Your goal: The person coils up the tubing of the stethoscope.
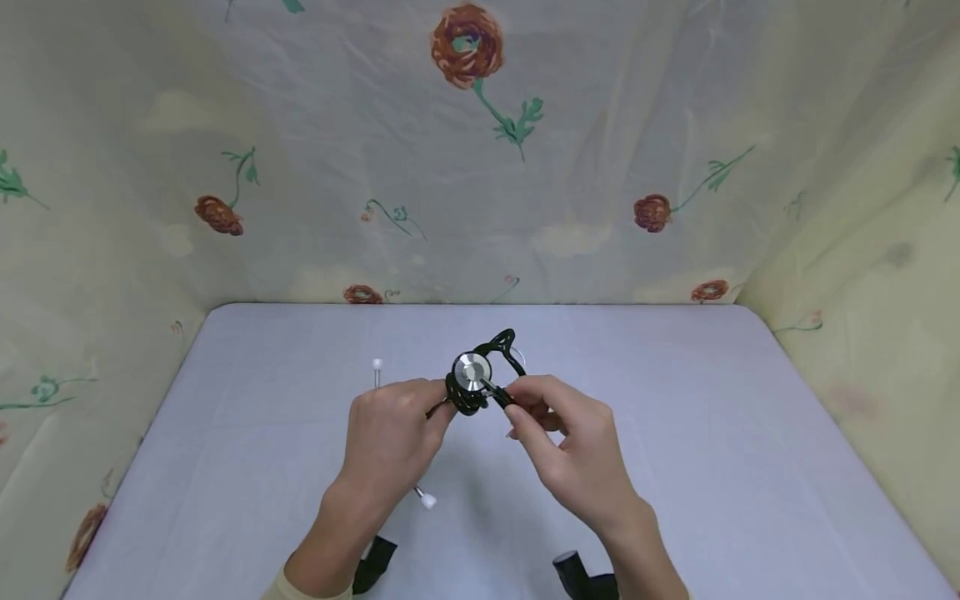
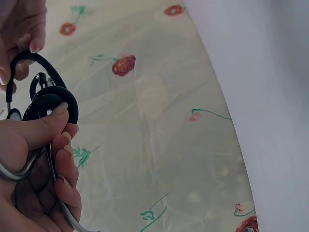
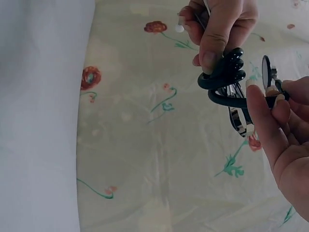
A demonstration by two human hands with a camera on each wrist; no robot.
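A stethoscope with black tubing wound into coils is held up over the table between both hands. My left hand grips the coils and the metal ear tubes, its thumb on the tubing in the left wrist view. White ear tips stick out above and below that hand. My right hand pinches the tubing just beside the silver chest piece, which faces upward in the head view. A loop of black tubing rises behind the chest piece. The right wrist view shows several stacked coils under the left thumb.
A white-covered table lies beneath the hands. Floral sheets hang as walls at the back and both sides. Black wrist-worn gear shows by the left forearm, and another black piece by the right.
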